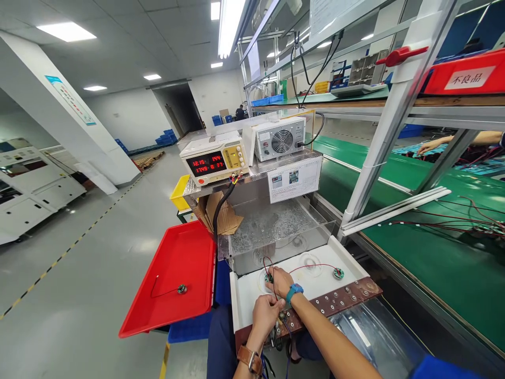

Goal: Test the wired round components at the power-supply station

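Observation:
My right hand (281, 281), with a blue watch on the wrist, rests on the white fixture plate (315, 284) and presses on a small round circuit board (269, 277) with red and black wires. My left hand (265, 311), with a brown strap on its wrist, is closed at the brown terminal strip (335, 301), pinching what looks like a wire end. A second round board (338, 272) lies on the plate to the right, joined by a red wire.
A red tray (173, 273) at left holds one wired round board (181, 288). Behind the plate stand a clear box (276, 231), a power supply with red digits (215, 160) and a fan unit (281, 139). A green conveyor (414, 231) runs right, where another person's arm (434, 143) shows.

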Motion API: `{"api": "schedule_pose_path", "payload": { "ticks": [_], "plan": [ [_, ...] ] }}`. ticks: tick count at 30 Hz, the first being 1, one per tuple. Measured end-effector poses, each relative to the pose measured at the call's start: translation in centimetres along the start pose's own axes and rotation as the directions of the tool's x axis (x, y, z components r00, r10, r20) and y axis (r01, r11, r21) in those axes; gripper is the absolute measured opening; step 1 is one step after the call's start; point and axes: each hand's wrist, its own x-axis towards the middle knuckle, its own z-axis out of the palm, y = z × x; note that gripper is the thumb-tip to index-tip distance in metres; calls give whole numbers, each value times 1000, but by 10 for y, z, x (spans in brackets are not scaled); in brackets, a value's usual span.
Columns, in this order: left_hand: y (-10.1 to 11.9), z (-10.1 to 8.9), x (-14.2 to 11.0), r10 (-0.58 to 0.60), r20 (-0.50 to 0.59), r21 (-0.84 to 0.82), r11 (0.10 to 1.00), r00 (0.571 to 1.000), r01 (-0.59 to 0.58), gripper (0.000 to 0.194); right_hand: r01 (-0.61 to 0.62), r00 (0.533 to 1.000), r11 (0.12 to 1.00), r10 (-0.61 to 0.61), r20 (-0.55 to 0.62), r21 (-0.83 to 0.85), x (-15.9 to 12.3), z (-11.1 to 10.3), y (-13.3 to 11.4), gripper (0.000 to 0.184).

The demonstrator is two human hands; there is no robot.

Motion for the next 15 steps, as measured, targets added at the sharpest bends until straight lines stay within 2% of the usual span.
{"api": "schedule_pose_path", "payload": {
  "ticks": [5,9,12,14,15],
  "plan": [
    [0,2,-1,-2,-15,-19,1000,1000,2,29,11,1000,1000,-11,-11,3,0,1,1,31],
    [-1,3,-3,3,-58,-45,999,998,-6,38,8,1000,1000,-7,11,-12,3,5,-1,33],
    [-1,2,0,52,-173,-246,965,983,-95,54,5,1000,1000,-5,-7,23,5,6,-4,28],
    [5,-1,4,51,-255,-427,890,966,-159,63,-5,996,997,12,-89,72,4,0,-2,23],
    [11,-3,5,32,-263,-499,851,964,-164,66,-23,988,994,39,-149,104,2,-7,1,22]
  ]
}}
